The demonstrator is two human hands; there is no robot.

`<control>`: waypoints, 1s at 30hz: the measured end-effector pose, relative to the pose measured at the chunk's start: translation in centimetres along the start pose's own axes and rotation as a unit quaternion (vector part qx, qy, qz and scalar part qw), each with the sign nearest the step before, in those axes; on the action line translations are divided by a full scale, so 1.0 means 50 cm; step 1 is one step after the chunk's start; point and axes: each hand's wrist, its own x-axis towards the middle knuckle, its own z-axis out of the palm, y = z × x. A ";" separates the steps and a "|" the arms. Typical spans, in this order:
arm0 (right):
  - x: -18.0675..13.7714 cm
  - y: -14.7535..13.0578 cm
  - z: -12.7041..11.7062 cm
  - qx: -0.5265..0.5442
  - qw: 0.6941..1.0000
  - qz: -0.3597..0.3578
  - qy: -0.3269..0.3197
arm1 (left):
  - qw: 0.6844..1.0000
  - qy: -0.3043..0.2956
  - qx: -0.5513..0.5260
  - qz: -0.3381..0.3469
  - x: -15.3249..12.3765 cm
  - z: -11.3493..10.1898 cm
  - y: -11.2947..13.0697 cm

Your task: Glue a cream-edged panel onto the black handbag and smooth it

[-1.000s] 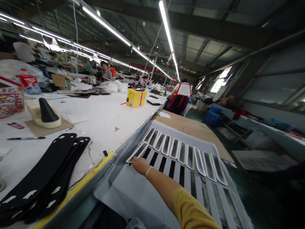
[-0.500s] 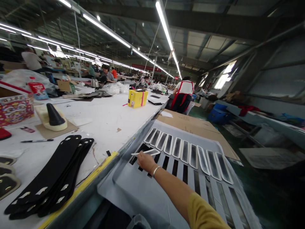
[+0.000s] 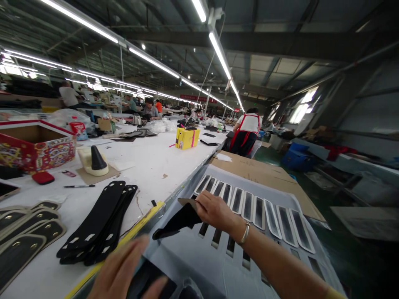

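My right hand is closed on one end of a black strip with a pale brown edge. The strip slants down to the left over the grey slotted sheet. Beside that hand, a row of white-edged dark strips lies across the sheet's upper part. My left hand is at the bottom of the view, slightly blurred, fingers apart and holding nothing. Just beyond it, a stack of black straps with metal fittings rests on the white table.
Black pieces with pale rims lie at left. A red patterned box, a black cone on a cream base, a pen and a yellow box stand or lie on the table. Ahead is a person in red straps.
My right hand held a thin white-edged piece over the sheet; now a black strip hangs from it. My left hand has entered from below. The view has shifted left.
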 end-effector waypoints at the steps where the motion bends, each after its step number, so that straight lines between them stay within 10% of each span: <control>1: -0.006 -0.031 -0.019 -0.001 1.000 -0.008 -0.014 | 1.000 0.003 -0.003 -0.025 0.024 -0.006 0.004; 5: -0.023 -0.143 -0.076 -0.011 0.997 -0.031 -0.076 | 0.944 -0.224 -0.198 -0.143 0.112 -0.007 0.041; 11: -0.059 -0.210 -0.167 0.221 0.969 0.113 -0.013 | 0.971 -0.136 -0.159 -0.113 0.098 -0.022 0.093; 16: -0.120 -0.202 -0.163 0.536 0.738 0.409 -0.030 | 0.987 -0.012 0.115 0.115 0.025 -0.067 0.141; 20: -0.162 -0.230 -0.117 0.716 0.555 0.409 -0.110 | 0.946 0.022 0.176 0.273 -0.020 -0.082 0.209; 30: -0.237 -0.298 -0.111 0.794 0.453 0.400 -0.071 | 0.940 0.053 0.126 0.314 -0.087 -0.107 0.279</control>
